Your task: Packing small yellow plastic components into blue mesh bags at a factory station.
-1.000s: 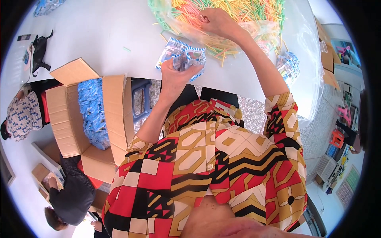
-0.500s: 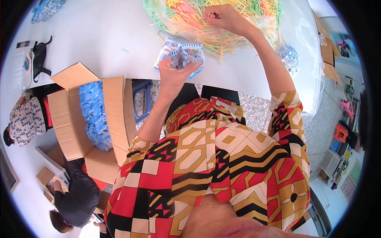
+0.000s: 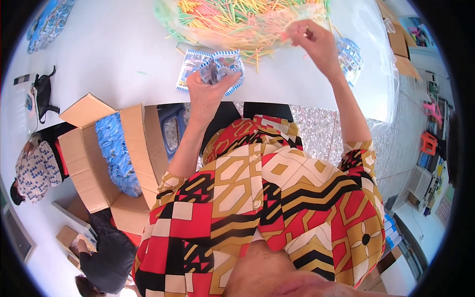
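My left hand [image 3: 205, 94] is closed round a small clear plastic bag [image 3: 231, 63] with blue-and-white striped edges, its mouth gaping. Another flat printed packet [image 3: 187, 73] lies against it, on its left side. Beyond them a large heap of thin pink, yellow and green sticks [image 3: 232, 20] sits in clear plastic sheeting. My right hand [image 3: 319, 47] is raised at the heap's near right edge, its fingertips pinched together. Something small and pinkish shows at the fingertips, too blurred to name.
More striped packets [image 3: 350, 60] lie right of the heap. At left stands an open cardboard box [image 3: 84, 163] filled with blue packets [image 3: 116, 153]. A blue stool [image 3: 170, 128] is under the white table [image 3: 114, 49]. Two other people [image 3: 39, 166] are at the left.
My right hand has drawn back from over the heap, toward me and to the right. My left hand still holds the bag. The whole view has shifted slightly.
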The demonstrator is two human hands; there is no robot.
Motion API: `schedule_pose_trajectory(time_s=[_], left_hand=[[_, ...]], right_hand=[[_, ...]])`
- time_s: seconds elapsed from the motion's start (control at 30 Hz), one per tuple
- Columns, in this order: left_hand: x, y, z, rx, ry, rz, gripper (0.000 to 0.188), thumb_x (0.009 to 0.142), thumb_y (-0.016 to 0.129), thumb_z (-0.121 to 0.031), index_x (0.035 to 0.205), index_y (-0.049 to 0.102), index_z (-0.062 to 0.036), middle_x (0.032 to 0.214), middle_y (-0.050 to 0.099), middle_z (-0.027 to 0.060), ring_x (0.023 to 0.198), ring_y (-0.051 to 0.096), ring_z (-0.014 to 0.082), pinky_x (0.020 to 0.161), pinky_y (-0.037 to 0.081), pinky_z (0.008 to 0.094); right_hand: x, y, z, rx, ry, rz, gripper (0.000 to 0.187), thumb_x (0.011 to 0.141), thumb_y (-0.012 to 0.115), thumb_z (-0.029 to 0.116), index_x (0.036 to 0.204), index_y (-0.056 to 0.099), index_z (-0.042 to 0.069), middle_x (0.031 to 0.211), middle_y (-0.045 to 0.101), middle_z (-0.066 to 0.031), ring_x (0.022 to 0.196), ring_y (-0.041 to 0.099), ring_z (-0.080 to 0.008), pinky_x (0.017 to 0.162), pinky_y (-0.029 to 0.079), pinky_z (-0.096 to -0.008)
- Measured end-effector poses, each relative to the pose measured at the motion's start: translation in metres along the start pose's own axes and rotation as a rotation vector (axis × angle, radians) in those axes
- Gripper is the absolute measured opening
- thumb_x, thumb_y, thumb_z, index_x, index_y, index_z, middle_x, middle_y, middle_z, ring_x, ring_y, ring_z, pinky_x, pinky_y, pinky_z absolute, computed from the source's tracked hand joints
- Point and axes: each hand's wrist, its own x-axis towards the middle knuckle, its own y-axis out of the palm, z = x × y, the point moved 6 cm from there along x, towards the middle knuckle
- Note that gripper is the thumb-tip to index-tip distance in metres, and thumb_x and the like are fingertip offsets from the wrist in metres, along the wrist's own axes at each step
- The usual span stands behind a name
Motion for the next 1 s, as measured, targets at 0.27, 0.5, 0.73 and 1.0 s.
schedule_pose_trajectory(time_s=[0.27,0.5,0.73,1.0], left_hand=[[0.002,0.016,-0.003,0.048,0.046,0.087,0.018,0.073,0.074,-0.003,0.089,0.065,0.0002,0.076,0.063,-0.0008,0.069,0.055,0.0044,0.064,0.047,0.0202],[-0.001,0.021,-0.002,0.124,0.057,0.116,0.017,0.074,0.072,-0.004,0.090,0.067,0.0001,0.075,0.064,-0.0013,0.067,0.054,0.0037,0.062,0.045,0.0196],[-0.001,0.025,-0.005,0.307,0.058,0.139,0.016,0.075,0.072,-0.008,0.088,0.067,-0.0003,0.068,0.061,-0.0023,0.062,0.049,0.0030,0.056,0.041,0.0203],[-0.001,0.023,-0.002,0.343,0.056,0.134,0.016,0.073,0.072,-0.009,0.086,0.067,-0.0006,0.065,0.060,-0.0014,0.059,0.048,0.0033,0.053,0.040,0.0212]], right_hand=[[-0.057,0.022,-0.036,-0.322,-0.243,0.047,0.008,0.084,0.060,0.001,0.092,0.059,0.000,0.090,0.062,-0.0069,0.076,0.060,-0.0168,0.064,0.049,-0.0255],[-0.031,0.005,0.018,0.356,-0.035,0.040,0.006,0.086,0.059,0.003,0.091,0.062,0.002,0.089,0.063,-0.0035,0.070,0.058,-0.0074,0.061,0.050,-0.0221],[-0.020,0.029,0.087,0.539,-0.040,0.228,0.006,0.086,0.061,0.008,0.090,0.062,0.004,0.086,0.064,-0.0029,0.067,0.057,-0.0055,0.057,0.048,-0.0195],[-0.023,0.048,0.091,0.149,0.012,0.455,0.007,0.085,0.064,0.010,0.090,0.062,0.005,0.080,0.060,0.0028,0.065,0.052,-0.0030,0.056,0.041,-0.0184]])
